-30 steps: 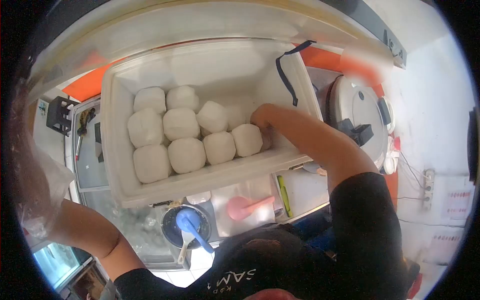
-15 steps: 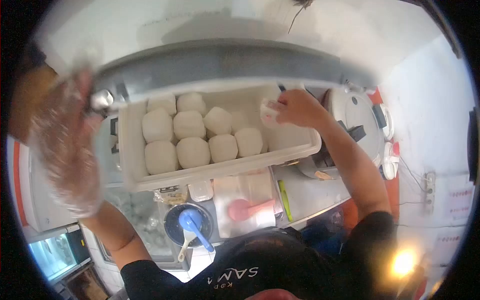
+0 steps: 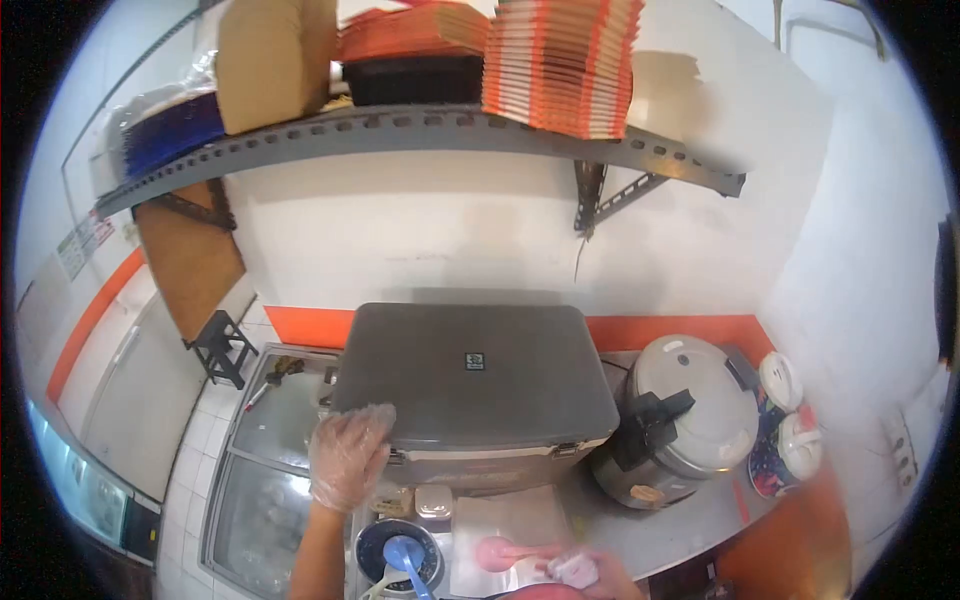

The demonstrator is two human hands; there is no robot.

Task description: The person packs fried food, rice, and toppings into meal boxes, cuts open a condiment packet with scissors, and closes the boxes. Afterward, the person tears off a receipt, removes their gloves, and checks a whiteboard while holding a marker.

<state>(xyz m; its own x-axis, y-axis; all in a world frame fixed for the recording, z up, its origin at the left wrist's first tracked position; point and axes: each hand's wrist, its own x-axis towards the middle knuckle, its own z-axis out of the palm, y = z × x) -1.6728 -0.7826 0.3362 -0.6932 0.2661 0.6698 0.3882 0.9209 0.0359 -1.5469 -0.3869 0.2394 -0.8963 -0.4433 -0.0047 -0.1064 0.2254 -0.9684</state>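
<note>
My left hand, in a clear plastic glove, is at the front left corner of a grey cooler box, its fingers bent against the lid. The lid is down and hides the box's inside. Low at the bottom edge, my right hand is partly cut off and blurred. A crumpled whitish, see-through thing is in its fingers; its kind I cannot make out. Close by lies a pink scoop on a pale sheet. A blue ladle rests in a dark bowl.
A rice cooker stands right of the box, with lidded patterned containers beyond it. Overhead runs a metal shelf bearing stacked orange-striped packaging. A glass-topped chest is at left, near a black stool.
The cooler lid, raised earlier over white rounded blocks, is now down. My left hand moved onto its front corner. My right hand came out of the box toward me with the whitish thing.
</note>
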